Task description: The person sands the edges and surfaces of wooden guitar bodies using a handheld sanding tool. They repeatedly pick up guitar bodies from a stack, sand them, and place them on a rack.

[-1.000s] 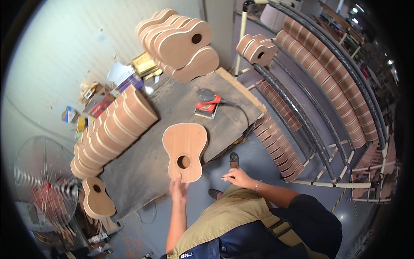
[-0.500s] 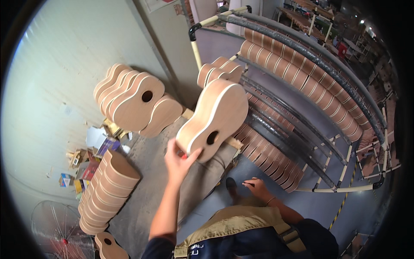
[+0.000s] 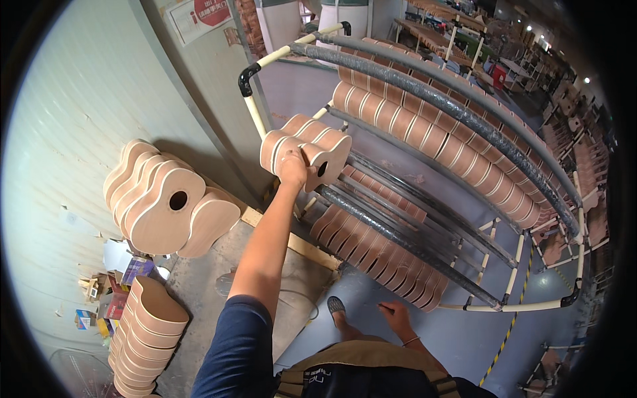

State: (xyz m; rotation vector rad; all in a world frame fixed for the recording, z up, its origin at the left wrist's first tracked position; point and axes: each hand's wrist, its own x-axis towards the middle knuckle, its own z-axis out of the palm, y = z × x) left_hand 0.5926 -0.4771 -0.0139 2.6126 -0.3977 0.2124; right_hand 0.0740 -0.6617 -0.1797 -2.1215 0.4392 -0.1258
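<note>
My left hand (image 3: 292,167) reaches out over the near left end of a pipe rack and grips a small wooden guitar body (image 3: 337,154) with a round sound hole and pale edging. The body stands on edge against others (image 3: 300,126) just behind it on the rack. My thumb lies over its rim; the fingertips are partly hidden. Near my waist, above the floor, my right hand (image 3: 397,317) hangs with its fingers closed. Whether anything small is in them I cannot make out.
The rack (image 3: 424,73) of cream pipes and black padded bars holds long rows of bodies (image 3: 424,126). On the worktable (image 3: 265,285) at left lean several bodies (image 3: 166,205), with a stacked row (image 3: 149,331) nearer. Small boxes (image 3: 136,268) lie along the wall.
My left hand has carried the guitar body forward from above the table to the rack, beside the other bodies. The view has shifted to the right. My right hand stays low by my waist.
</note>
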